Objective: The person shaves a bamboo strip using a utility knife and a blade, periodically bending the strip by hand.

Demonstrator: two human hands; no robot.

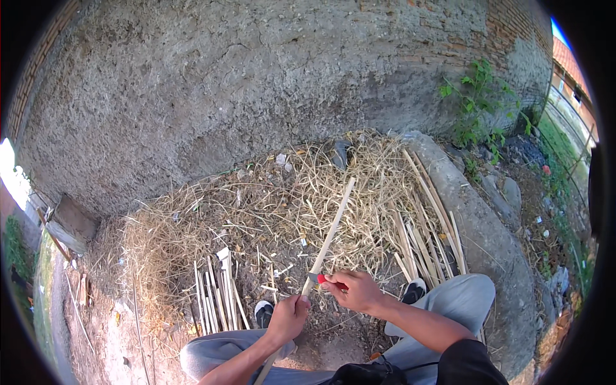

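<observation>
My left hand (288, 317) grips a long pale bamboo strip (332, 232) near its lower part; the strip slants up and to the right over a heap of dry shavings. My right hand (355, 290) holds a small knife with a red handle (321, 279), its blade resting against the strip just above my left hand. Both hands sit close together above my knees, which are in grey trousers (459, 296).
Dry straw-like shavings (256, 205) cover the ground before a rough plastered wall (256, 83). Cut bamboo strips lie in a bundle at left (218, 295) and another at right (423, 224). A stone kerb (487, 237) runs along the right, weeds (478, 96) beyond.
</observation>
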